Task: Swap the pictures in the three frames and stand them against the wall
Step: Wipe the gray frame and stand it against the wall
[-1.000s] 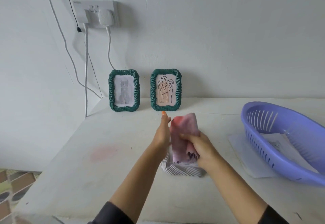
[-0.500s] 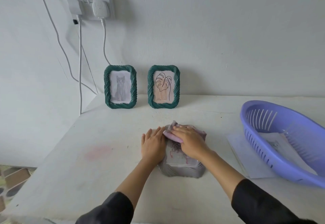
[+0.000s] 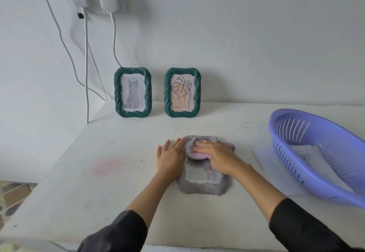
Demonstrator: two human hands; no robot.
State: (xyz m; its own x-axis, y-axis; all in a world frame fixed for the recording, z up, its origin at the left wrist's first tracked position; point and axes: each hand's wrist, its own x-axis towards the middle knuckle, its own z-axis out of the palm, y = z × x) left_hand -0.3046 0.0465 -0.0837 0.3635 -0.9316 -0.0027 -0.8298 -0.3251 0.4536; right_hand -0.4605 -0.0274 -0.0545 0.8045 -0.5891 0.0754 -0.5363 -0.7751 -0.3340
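Since 1.0 s ago: pink picture [image 3: 197, 155], then held upright in the right hand [image 3: 215, 153], is now down on the grey frame [image 3: 201, 187]; left hand [image 3: 169, 157] has dropped from raised to flat on the table [image 3: 98, 153]. Grey frame lies flat at mid-table, well apart from the wall [image 3: 256, 34]; pink picture sits rumpled over its far half; right hand presses on it with fingers extended, not clasping, outline blurred; left hand released, fingers straight, fingertips touching the frame's left edge. Two green frames stand against the wall, side by side: left green frame [image 3: 118, 93] holds a grey cat picture [image 3: 132, 93]; right green frame [image 3: 167, 93] holds a leaf line drawing [image 3: 180, 93]; small print beneath the leaf, too small to read. Purple basket [image 3: 292, 159] at right holds printed sheets [image 3: 308, 155], print illegible; it rests on a white sheet [image 3: 262, 157].
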